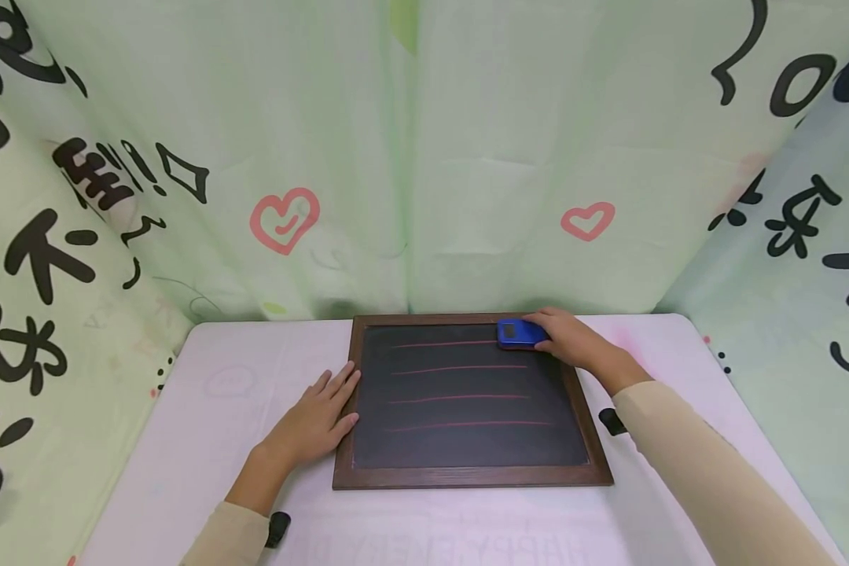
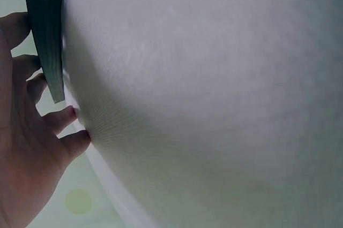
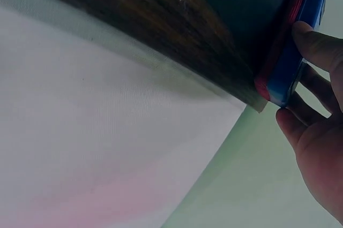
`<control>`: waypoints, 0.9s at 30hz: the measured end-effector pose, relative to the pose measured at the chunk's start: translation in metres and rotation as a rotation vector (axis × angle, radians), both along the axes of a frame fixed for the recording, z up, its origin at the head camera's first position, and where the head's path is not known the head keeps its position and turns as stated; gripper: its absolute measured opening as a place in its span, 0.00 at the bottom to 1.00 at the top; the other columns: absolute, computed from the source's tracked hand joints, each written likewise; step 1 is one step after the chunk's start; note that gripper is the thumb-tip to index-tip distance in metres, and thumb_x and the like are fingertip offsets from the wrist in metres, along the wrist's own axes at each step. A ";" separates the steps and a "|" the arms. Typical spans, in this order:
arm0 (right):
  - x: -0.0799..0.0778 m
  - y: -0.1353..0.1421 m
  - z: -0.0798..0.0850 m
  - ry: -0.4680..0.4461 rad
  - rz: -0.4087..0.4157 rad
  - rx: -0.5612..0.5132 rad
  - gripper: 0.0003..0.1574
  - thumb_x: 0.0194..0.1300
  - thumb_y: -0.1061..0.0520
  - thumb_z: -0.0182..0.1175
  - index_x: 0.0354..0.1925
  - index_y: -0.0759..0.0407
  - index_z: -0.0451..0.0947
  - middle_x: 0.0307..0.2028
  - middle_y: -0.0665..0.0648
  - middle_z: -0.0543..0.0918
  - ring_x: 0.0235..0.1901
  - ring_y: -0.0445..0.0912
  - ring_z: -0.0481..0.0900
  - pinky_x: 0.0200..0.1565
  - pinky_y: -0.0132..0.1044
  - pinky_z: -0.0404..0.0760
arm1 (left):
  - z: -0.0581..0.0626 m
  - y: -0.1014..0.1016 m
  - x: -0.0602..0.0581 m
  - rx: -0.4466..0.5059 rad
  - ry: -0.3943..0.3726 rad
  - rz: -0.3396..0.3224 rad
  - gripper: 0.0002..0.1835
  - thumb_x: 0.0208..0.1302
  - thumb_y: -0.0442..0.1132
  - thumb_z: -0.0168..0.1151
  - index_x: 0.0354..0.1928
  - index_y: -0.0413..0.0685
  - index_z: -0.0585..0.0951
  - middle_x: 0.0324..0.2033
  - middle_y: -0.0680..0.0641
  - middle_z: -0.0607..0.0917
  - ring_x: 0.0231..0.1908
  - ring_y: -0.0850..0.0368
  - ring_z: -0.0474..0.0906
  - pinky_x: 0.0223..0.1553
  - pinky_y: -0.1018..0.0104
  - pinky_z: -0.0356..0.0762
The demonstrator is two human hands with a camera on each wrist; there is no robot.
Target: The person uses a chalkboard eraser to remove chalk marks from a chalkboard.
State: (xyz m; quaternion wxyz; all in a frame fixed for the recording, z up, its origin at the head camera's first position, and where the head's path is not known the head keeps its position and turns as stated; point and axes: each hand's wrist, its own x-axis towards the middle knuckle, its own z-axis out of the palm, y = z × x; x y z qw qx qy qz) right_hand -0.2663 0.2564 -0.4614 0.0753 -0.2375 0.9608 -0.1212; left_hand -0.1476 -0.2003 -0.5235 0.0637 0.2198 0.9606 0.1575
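Beige long sleeves [image 1: 722, 479]: nearest, one along each forearm; cuffs stop short of the wrists, so probably no fabric drags on the work.
White cloth-covered table [image 1: 205, 424]: bears the board flat, presumably as firm backing under pressure.
Left hand [image 1: 318, 417]: fingers spread and fairly straight, gripping nothing; thumb and nearest fingertips touch the frame's left side, outer fingers rest beside it on the cloth. Looks like a brace against sliding, clear of the writing area.
Rectangular black board in a brown wooden frame [image 1: 467, 453]: between the two arms, long sides running across.
Thin pinkish-red lines [image 1: 460, 369]: four, roughly level; topmost meets the eraser's left edge, any continuation beneath hidden.
Right hand [image 1: 576, 338]: thumb and fingers pinch the eraser from opposite sides, likely so its red face can bear on the board.
Blue block eraser with red underside [image 1: 520, 333]: at the board's upper right, red side boardward.
Pale green printed curtain [image 1: 481, 157]: farthest, behind the table.
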 end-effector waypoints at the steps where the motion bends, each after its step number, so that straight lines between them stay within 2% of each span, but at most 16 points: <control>1: 0.000 -0.001 0.000 0.001 0.001 -0.002 0.33 0.70 0.61 0.66 0.69 0.69 0.71 0.62 0.72 0.76 0.63 0.67 0.74 0.65 0.63 0.74 | 0.000 0.000 0.000 -0.003 -0.004 0.001 0.37 0.81 0.54 0.48 0.83 0.49 0.52 0.83 0.47 0.50 0.79 0.32 0.50 0.73 0.31 0.58; 21: -0.003 -0.019 -0.006 -0.011 -0.015 0.000 0.34 0.71 0.60 0.65 0.71 0.68 0.70 0.64 0.71 0.76 0.64 0.66 0.74 0.66 0.61 0.74 | 0.005 0.001 0.003 0.009 0.024 -0.003 0.37 0.80 0.53 0.50 0.82 0.45 0.55 0.82 0.44 0.53 0.78 0.30 0.52 0.72 0.30 0.60; 27: -0.006 -0.028 -0.011 0.003 0.023 -0.015 0.34 0.71 0.60 0.66 0.70 0.69 0.71 0.65 0.73 0.75 0.65 0.67 0.73 0.67 0.62 0.72 | 0.005 0.002 0.003 0.004 0.013 -0.003 0.37 0.80 0.53 0.49 0.82 0.45 0.55 0.83 0.44 0.52 0.79 0.30 0.52 0.72 0.29 0.59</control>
